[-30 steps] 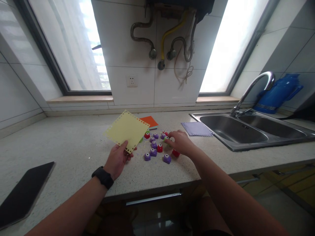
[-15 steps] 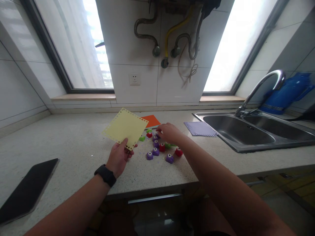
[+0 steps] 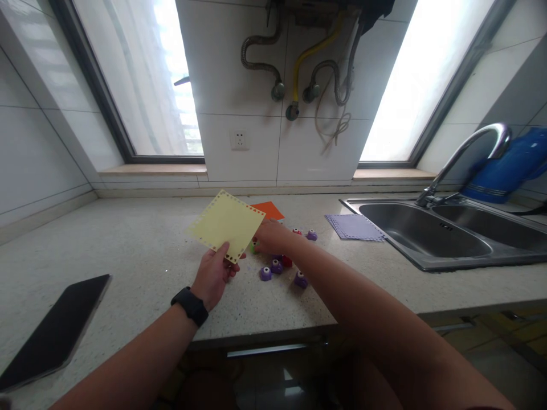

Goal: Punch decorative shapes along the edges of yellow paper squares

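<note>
A square sheet of pale yellow paper (image 3: 228, 222), with small holes punched along its edges, is tilted up off the counter. My left hand (image 3: 217, 273) pinches its lower corner, thumb on top. My right hand (image 3: 271, 236) reaches in just right of the sheet, over the group of small craft punches; its fingertips are largely hidden. Beside those fingers a green craft punch (image 3: 255, 247) partly shows. Nearer me are purple craft punches (image 3: 265, 274) and a red craft punch (image 3: 287, 261). My right hand and forearm cover some of the others.
Orange paper (image 3: 269, 209) lies behind the yellow sheet. Stacked lilac paper (image 3: 354, 226) with punched edges rests by the steel sink (image 3: 423, 236). A black tablet-like slab (image 3: 55, 330) lies at left. A blue jug (image 3: 508, 165) stands beyond the faucet (image 3: 465, 154).
My right hand has moved left and slightly toward me, close to the yellow sheet. My left hand still holds the sheet. The view has shifted slightly, and craft punches at the back right are now uncovered.
</note>
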The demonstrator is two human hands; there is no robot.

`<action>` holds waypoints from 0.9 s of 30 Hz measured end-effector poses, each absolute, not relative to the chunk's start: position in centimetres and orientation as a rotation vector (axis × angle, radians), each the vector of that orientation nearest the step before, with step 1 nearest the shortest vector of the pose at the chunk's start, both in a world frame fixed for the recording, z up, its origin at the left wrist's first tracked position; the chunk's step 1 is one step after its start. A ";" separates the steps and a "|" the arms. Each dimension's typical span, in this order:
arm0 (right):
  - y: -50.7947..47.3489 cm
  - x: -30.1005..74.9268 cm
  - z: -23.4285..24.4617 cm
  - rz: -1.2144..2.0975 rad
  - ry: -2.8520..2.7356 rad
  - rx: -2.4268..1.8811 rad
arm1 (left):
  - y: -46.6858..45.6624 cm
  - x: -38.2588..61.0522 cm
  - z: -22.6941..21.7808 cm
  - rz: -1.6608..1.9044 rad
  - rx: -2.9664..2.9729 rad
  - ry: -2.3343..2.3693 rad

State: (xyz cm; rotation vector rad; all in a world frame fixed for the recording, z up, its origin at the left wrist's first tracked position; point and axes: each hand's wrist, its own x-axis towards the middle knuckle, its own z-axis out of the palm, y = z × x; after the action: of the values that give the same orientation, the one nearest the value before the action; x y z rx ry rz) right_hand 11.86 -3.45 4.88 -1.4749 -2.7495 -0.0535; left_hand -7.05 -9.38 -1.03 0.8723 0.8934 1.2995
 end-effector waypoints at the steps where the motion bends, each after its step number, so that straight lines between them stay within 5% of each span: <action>1: -3.7 12.2 4.9 -0.024 -2.725 -1.465 | -9.4 -7.1 -1.0 1.295 0.879 0.890; 8: -7.3 15.7 5.1 0.198 -2.255 -1.554 | -9.9 -6.9 -0.7 1.265 0.930 0.871; 12: -10.3 16.9 3.8 0.922 -1.554 -1.206 | -10.2 -6.7 -0.7 1.239 0.978 0.860; 16: -14.0 16.9 2.1 1.279 -1.046 -0.862 | -11.1 -6.0 -0.8 1.203 0.973 0.874; 27: -19.1 15.5 -0.2 1.037 -0.691 -0.638 | -12.9 -5.1 -1.0 1.048 0.994 0.801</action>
State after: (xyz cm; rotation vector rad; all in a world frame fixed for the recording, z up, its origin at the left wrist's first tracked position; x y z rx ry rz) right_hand 15.46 -19.10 -0.15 -0.6377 -0.6914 1.0373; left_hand -5.09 -12.93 -0.97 0.9941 0.8011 1.0481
